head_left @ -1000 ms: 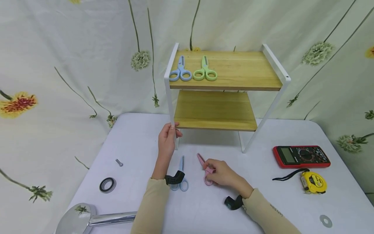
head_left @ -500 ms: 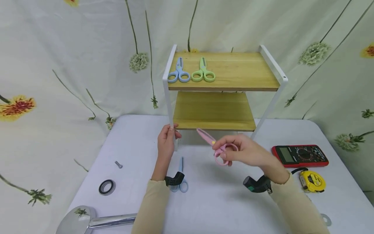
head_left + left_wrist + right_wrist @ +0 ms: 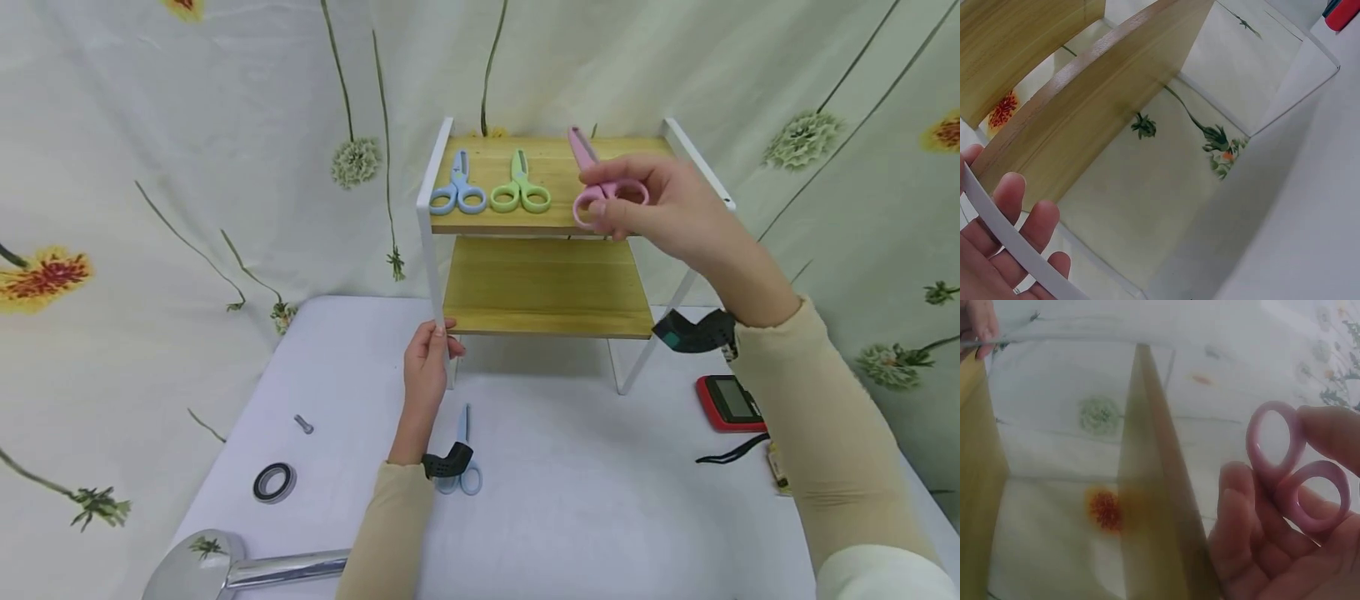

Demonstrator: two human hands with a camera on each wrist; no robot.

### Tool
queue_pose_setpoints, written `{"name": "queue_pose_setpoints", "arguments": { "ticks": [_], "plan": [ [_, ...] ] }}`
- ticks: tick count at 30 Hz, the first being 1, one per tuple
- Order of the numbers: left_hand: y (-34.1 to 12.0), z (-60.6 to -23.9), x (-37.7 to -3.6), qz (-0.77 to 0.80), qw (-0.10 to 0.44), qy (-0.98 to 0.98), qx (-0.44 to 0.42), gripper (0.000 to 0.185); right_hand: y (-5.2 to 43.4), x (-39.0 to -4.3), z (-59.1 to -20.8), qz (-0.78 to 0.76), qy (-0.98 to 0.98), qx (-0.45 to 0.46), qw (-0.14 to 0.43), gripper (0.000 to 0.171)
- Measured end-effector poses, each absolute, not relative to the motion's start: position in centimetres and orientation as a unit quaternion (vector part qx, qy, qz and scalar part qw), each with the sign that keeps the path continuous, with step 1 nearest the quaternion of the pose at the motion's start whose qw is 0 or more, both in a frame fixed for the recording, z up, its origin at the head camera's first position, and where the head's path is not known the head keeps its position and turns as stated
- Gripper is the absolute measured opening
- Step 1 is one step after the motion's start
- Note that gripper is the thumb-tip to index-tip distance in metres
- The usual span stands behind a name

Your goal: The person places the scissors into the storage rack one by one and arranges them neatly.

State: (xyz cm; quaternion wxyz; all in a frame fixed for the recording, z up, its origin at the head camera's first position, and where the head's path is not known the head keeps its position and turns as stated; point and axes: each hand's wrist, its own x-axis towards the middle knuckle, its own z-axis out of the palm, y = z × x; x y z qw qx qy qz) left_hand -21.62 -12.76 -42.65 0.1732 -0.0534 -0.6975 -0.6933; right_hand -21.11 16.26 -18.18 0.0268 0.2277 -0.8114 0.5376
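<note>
My right hand (image 3: 667, 200) pinches pink scissors (image 3: 582, 152) by their handles, over the right part of the top board (image 3: 645, 147) of a two-tier shelf, blades pointing up and away. In the right wrist view, their two handle loops (image 3: 1275, 481) show between thumb and fingers, beside the board's front edge. My left hand (image 3: 424, 367) grips the shelf's white left post (image 3: 432, 267) at the lower board (image 3: 551, 283). Blue scissors (image 3: 461, 173) and green scissors (image 3: 520, 173) lie side by side on the top board. Light-blue scissors (image 3: 464, 425) lie on the table, partly hidden by my left wrist camera.
A chrome long-handled object (image 3: 288, 571), a black ring (image 3: 258, 483) and a small bolt (image 3: 303, 424) lie on the left of the table. At the right, my forearm partly covers a red multimeter (image 3: 723, 402) and a yellow tape measure (image 3: 777, 467).
My right hand has picked the pink scissors up off the table and carried them up and to the right, over the top board. The left hand keeps its grip on the post.
</note>
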Motion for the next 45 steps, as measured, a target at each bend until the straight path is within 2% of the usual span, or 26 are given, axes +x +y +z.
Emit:
{"name": "queue_pose_setpoints", "arguments": {
  "ticks": [5, 8, 13, 22, 40, 43, 45],
  "plan": [
    [-12.8, -42.9, -21.6, -0.697, 0.170, -0.695, -0.052, 0.030, 15.5, -23.8, -17.1, 0.412, -0.891, 0.181, 0.055, 0.045],
    [-12.8, -42.9, -21.7, -0.697, 0.172, -0.695, -0.055, 0.030, 15.2, -25.1, -17.3, 0.332, -0.918, 0.198, 0.087, 0.042],
    [-12.8, -43.0, -21.8, -0.695, 0.173, -0.695, -0.054, 0.029, 15.0, -25.8, -18.1, 0.262, -0.934, 0.218, 0.108, 0.038],
    [-12.8, -42.7, -21.9, -0.689, 0.182, -0.699, -0.057, 0.029, 14.7, -25.3, -18.9, 0.280, -0.926, 0.210, 0.138, 0.039],
    [-12.7, -42.9, -21.9, -0.700, 0.175, -0.691, -0.049, 0.029, 14.6, -25.2, -19.4, 0.320, -0.914, 0.196, 0.155, 0.045],
    [-12.7, -42.9, -22.0, -0.702, 0.165, -0.692, -0.042, 0.028, 14.7, -25.1, -19.6, 0.329, -0.907, 0.197, 0.174, 0.043],
    [-12.7, -42.7, -22.0, -0.703, 0.161, -0.692, -0.039, 0.027, 14.8, -25.1, -19.9, 0.343, -0.894, 0.200, 0.207, 0.038]
  ]
}}
